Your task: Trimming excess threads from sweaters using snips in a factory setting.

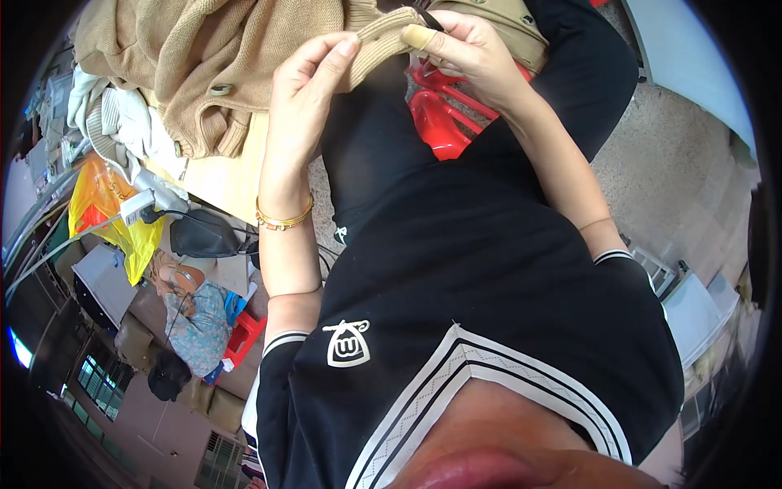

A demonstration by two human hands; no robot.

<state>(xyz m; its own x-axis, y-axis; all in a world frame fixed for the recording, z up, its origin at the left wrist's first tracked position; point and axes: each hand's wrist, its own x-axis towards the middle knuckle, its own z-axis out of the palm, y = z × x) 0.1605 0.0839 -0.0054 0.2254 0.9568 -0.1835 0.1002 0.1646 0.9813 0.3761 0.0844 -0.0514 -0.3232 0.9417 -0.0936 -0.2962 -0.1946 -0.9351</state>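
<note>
A tan knitted cardigan [167,45] with a ribbed edge and buttons lies heaped at the upper left, over the light wooden table edge. My left hand [314,77], with a gold bangle at its wrist, pinches one end of a narrow ribbed knit band [376,45] between thumb and fingers. Farther right, my right hand [468,50] grips the band's other end, so it is stretched between both hands. The right thumb wears a yellowish covering. A small dark strip shows by the right fingers; its kind is unclear. More tan buttoned knit [513,24] lies beyond the right hand.
Below the hands, between my legs, shows a red plastic stool [440,122]. White knitwear [122,122] lies left of the cardigan, near a yellow plastic bag [118,212] and cables. Another person [199,326] in a blue patterned top sits farther left. A pale tabletop [692,57] is at upper right.
</note>
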